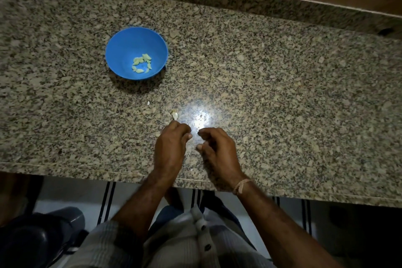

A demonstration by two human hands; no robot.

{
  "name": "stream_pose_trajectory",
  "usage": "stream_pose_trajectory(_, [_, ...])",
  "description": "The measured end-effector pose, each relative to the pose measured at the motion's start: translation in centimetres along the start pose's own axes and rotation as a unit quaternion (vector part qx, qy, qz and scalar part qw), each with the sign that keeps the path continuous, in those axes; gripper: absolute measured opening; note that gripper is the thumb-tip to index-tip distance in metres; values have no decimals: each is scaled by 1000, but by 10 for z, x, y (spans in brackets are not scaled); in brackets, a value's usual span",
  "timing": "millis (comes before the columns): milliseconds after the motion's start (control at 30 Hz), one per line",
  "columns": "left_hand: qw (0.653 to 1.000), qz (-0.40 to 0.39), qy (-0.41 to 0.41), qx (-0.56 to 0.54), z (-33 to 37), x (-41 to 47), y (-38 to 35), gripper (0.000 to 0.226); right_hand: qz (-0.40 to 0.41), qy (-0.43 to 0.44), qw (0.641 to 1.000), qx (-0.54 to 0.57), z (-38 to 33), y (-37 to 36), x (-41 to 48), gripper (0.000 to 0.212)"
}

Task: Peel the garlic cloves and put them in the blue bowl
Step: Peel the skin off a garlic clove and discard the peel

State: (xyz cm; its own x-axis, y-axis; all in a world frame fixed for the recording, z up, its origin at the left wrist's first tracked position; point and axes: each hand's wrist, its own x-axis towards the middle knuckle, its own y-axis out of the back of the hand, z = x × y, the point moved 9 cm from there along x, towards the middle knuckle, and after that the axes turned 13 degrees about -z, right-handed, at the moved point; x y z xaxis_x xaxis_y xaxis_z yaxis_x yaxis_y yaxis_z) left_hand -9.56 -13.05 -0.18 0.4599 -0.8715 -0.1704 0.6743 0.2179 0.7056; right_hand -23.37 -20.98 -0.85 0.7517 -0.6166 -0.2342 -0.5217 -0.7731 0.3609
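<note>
The granite bench (282, 93) fills the head view, its near edge running across just under the person's wrists. The blue bowl (121, 50) stands upright left of centre, about midway between the near and far edges, with a small ring of peeled cloves (142, 63) lying in its bottom.

Both hands sit over the bench just inside the near edge, close together but not touching. The left hand (171, 143) has its fingers curled under, and whether they hide a clove or skin cannot be told from this angle. The right hand (217, 148) is loosely curled, with forefinger and thumb pointing towards the left hand, and bare granite shows in the gap between them, so it appears to hold nothing.

The coming move turns on the unpeeled garlic piece (174, 114). It lies on the bench just beyond the left hand's knuckles, towards the far edge, almost touching them. Its long axis seems to run roughly far to near, though it is small and partly washed out by the lamp glare beside it. The left hand is plainly nearer to it, and the bowl lies further on to the far left, well apart, so a short forward reach by the left hand looks the natural pick. A white scrap (148, 103) lies between piece and bowl
</note>
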Motion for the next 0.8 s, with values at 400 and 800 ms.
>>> stream_pose_trajectory(400, [937, 209, 211, -185, -42, -70, 31, 13, -110, 84, 953, -270, -28, -31, 20, 70])
stream_pose_trajectory(800, [923, 217, 245, -204, -40, -75, 14, 10, -196, 234, 909, -284, -36, -44, 30, 39])
